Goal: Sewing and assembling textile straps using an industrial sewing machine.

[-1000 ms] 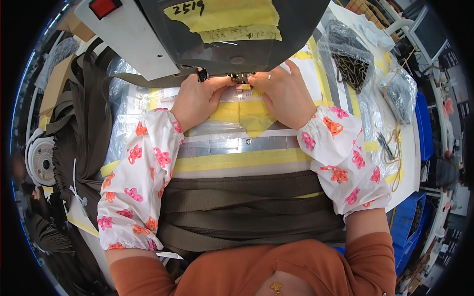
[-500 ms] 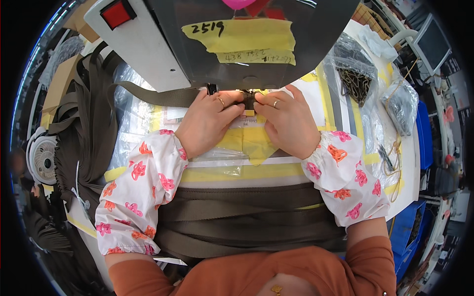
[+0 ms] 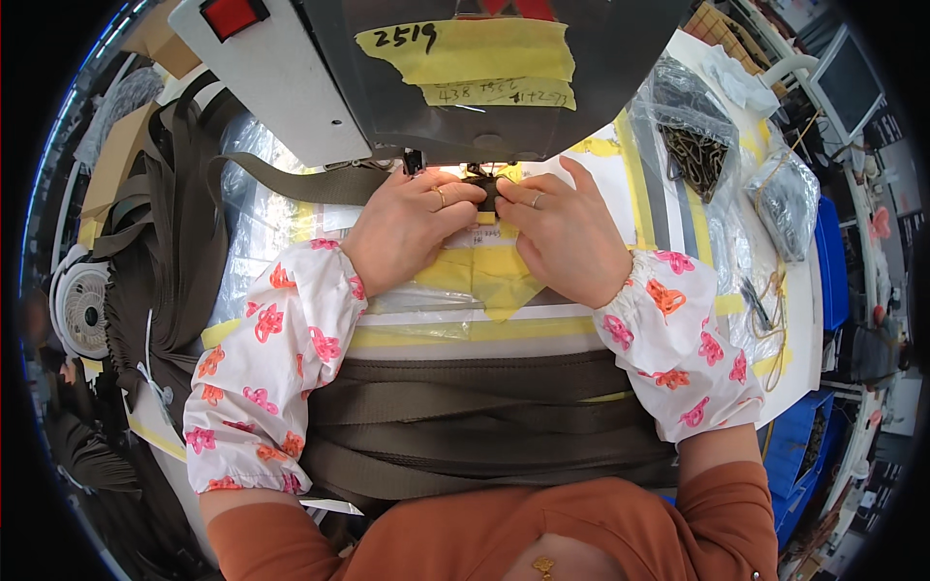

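A dark olive webbing strap (image 3: 291,182) comes in from the left and passes beneath my left hand (image 3: 402,232). Its short dark end piece (image 3: 488,198) lies under the lit needle area of a grey sewing machine (image 3: 417,131). My left fingers are closed and press the strap from the left side. From the right, the fingertips of my right hand (image 3: 573,232) pinch the edge of the same piece, with the index finger lifted. A small yellow block (image 3: 486,219) sits just in front of the strap end. The fingers partly hide the strap and what joins it.
Folded webbing (image 3: 484,416) lies across the table's near edge, and more hangs in a bundle (image 3: 174,232) at the left beside a small white fan (image 3: 82,308). To the right are a clear bag of metal hooks (image 3: 696,160), another plastic bag (image 3: 783,218) and blue bins (image 3: 799,445).
My hands stay on the strap with only slight finger shifts. The whole view has moved a little, so the machine appears slightly higher.
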The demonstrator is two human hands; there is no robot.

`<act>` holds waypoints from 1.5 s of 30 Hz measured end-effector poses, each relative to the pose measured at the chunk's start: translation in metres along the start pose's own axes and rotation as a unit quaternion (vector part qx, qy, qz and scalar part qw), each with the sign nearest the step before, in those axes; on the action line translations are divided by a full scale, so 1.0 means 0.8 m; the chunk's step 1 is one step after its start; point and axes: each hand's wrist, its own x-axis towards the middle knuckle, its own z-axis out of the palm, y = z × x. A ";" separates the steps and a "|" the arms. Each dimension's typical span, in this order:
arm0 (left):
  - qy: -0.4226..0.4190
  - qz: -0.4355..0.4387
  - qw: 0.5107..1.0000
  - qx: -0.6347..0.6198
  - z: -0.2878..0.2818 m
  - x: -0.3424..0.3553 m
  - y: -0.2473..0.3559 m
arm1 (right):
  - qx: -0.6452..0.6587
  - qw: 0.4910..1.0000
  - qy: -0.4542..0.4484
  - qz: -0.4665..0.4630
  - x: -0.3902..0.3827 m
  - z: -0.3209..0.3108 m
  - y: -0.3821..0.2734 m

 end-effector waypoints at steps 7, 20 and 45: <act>0.015 -0.030 0.999 -0.041 0.004 -0.002 -0.005 | -0.029 0.999 0.019 0.000 0.000 0.004 0.004; 0.039 -0.055 0.996 -0.052 0.012 0.006 -0.034 | -0.038 0.999 -0.020 0.023 0.020 0.007 0.024; -0.146 -0.258 0.955 0.030 -0.113 -0.091 -0.106 | -0.050 0.977 0.078 -0.190 0.008 0.007 0.028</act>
